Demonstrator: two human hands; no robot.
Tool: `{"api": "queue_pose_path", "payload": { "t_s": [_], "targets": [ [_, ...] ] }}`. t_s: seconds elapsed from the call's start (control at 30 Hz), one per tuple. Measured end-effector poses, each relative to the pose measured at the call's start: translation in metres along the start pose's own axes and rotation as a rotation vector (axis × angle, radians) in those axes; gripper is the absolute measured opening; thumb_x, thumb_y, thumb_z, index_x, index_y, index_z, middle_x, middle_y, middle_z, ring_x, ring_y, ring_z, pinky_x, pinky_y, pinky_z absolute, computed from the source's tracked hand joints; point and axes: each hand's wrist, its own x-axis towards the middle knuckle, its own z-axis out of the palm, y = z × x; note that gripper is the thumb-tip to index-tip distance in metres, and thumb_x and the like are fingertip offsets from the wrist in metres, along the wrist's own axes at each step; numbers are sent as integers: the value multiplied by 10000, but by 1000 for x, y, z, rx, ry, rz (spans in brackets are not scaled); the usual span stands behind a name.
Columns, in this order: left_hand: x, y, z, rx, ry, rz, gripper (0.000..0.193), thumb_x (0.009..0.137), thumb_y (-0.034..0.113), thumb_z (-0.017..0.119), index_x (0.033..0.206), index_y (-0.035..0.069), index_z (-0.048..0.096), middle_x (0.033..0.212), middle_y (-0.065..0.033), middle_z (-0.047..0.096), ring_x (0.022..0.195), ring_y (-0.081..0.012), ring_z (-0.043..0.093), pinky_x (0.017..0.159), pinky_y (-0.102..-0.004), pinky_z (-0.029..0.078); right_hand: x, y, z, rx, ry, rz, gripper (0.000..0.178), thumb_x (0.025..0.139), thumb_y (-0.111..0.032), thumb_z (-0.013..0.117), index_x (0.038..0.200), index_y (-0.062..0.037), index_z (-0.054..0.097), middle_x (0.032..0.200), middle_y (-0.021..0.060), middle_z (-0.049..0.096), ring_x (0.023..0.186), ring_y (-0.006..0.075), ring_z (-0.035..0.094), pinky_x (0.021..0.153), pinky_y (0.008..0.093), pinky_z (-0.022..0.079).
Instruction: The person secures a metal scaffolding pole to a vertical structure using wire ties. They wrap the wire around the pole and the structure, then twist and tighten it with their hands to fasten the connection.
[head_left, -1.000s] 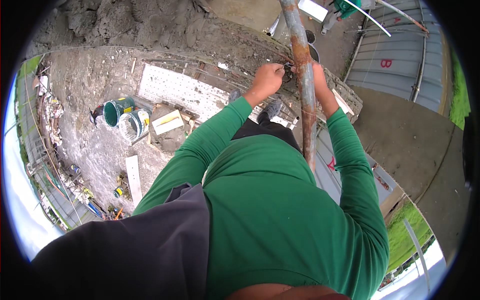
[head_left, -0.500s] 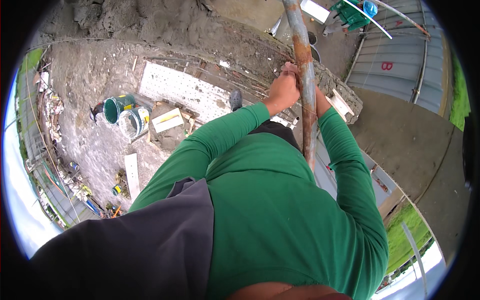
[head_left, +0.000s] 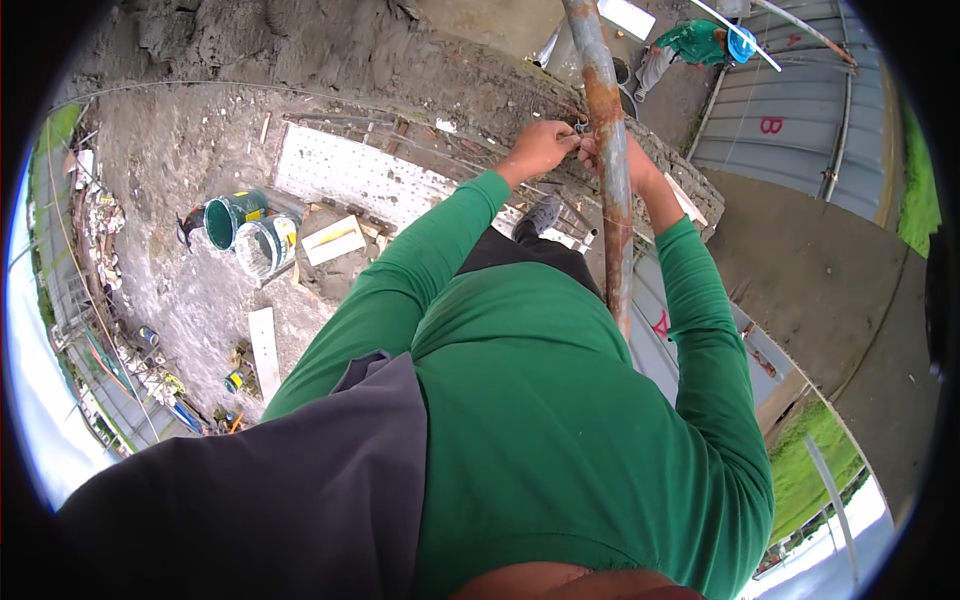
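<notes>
My left hand (head_left: pixel 543 148) is closed in a pinch just left of a rusty metal pole (head_left: pixel 604 110). My right hand (head_left: pixel 643 172) reaches round behind the pole from the right, and its closed fingertips (head_left: pixel 587 150) show on the left side, close to those of the left. Something small and thin sits at the fingertips; its kind is too small to make out. Below the hands runs a rough concrete ledge (head_left: pixel 655 150). A pale wooden piece (head_left: pixel 686 197) lies on it beside my right wrist, partly covered by it.
Two buckets (head_left: pixel 222 225) and a yellow-white board (head_left: pixel 334 240) stand on the ground at left. A long white speckled panel (head_left: pixel 345 175) lies below the ledge. A co-worker in green with a blue helmet (head_left: pixel 741 44) bends over at the upper right, near corrugated sheeting (head_left: pixel 780 120).
My left hand has moved left, away from the pole, and my right fingertips now show past it. My shoe has shifted right. The co-worker's posture has changed.
</notes>
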Motion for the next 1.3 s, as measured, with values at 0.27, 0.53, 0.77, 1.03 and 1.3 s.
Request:
{"api": "queue_pose_path", "payload": {
  "t_s": [0.27,0.53,0.77,1.03,1.3],
  "targets": [
    [4,0,-5,-648,-205,-366,250,1042,272,650,1024,33,719,796,-9,628,667,-117,599,594,-320,455,-6,9,-15,-354,17,-151,295,999,-302,784,1088,-34,700,849,20,698,728,134,665,640,297,536],
    [40,40,-3,229,7,-333,220,864,164,708,888,-43,779,906,-294,755,883,-397,759,749,-462,580,14,27,1,-109,-209,108,328,984,-333,785,1130,-52,699,948,27,733,793,175,717,720,333,594],
    [-6,20,-2,133,196,57,282,881,235,762,936,-42,765,968,-258,766,952,-379,757,831,-462,590,34,62,14,34,-216,71,394,1065,-409,672,1229,-52,684,1024,60,731,862,173,732,801,344,620],
    [-33,24,4,-9,246,-20,258,940,248,752,954,-11,753,911,-183,774,884,-330,760,799,-448,588,32,39,-19,-184,-420,-264,414,1035,-371,719,1276,-36,683,1051,93,739,886,196,748,840,325,609],
    [-35,26,3,-242,124,-217,185,987,196,689,1036,22,727,779,-197,739,696,-291,766,704,-448,588,27,-35,14,-155,51,119,419,932,-440,831,975,-37,726,778,20,670,683,123,643,627,279,525]
  ]
}}
